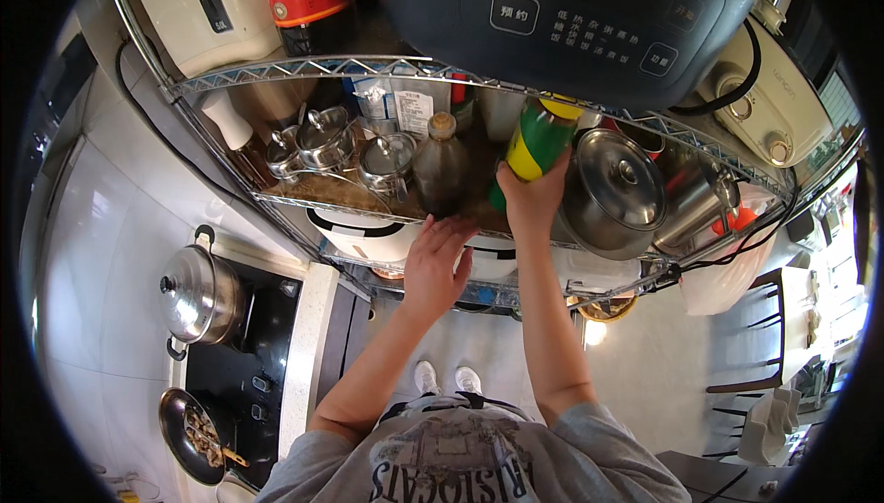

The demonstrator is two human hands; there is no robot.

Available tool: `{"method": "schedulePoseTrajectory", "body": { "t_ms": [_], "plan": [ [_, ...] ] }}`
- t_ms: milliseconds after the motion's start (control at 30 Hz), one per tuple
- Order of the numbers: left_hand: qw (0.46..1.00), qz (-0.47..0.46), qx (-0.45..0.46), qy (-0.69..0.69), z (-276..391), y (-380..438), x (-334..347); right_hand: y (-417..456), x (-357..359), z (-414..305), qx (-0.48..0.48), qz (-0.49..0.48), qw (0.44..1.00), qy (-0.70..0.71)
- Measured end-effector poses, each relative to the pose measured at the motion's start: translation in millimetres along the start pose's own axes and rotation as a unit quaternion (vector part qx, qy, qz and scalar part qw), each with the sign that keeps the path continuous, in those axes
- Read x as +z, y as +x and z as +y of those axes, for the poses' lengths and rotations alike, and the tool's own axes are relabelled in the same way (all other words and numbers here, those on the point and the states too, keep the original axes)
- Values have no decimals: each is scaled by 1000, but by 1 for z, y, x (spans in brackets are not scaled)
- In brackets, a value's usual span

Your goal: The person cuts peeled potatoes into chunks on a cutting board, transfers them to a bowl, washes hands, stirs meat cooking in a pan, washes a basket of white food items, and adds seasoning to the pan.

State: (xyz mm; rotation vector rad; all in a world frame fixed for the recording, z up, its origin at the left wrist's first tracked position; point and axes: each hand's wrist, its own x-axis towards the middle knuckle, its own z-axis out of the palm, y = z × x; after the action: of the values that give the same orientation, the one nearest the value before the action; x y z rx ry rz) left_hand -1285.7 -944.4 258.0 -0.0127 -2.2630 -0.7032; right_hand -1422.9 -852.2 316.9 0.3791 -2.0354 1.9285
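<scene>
My right hand (533, 196) is wrapped around a green-and-yellow container (542, 137) on the middle shelf (324, 192) of a wire rack. Its base is partly hidden behind my fingers. My left hand (436, 261) holds nothing; its fingertips rest at the shelf's front edge, just below a dark bottle (440, 165) with a yellowish cap. Left of that bottle are small lidded steel condiment pots (387, 158). Beside my right hand stands a lidded stainless steel pot (618, 185).
A dark rice cooker (580, 27) sits on the shelf above, overhanging my right hand. To the left, a steel pot (200, 292) and a frying pan (193, 434) with food and a spatula stand on the black cooktop (269, 316). A black cable (753, 227) hangs at the rack's right.
</scene>
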Motion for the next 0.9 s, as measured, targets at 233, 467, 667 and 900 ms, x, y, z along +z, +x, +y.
{"method": "schedulePoseTrajectory", "body": {
  "t_ms": [233, 467, 667, 900],
  "plan": [
    [1000, -19, -3, -7, 6, 3, -8, -36, -15, 6, -31, 67, 992, 99],
    [979, 13, -37, -200, 70, 52, -78, -50, -25, -3, -72, 7, 990, 123],
    [948, -23, 46, -315, 99, 66, -135, -77, -68, -63, -117, -229, 952, 166],
    [909, -3, -123, -398, 96, 23, -174, -102, -71, -62, 184, -554, 723, 371]
  ]
}}
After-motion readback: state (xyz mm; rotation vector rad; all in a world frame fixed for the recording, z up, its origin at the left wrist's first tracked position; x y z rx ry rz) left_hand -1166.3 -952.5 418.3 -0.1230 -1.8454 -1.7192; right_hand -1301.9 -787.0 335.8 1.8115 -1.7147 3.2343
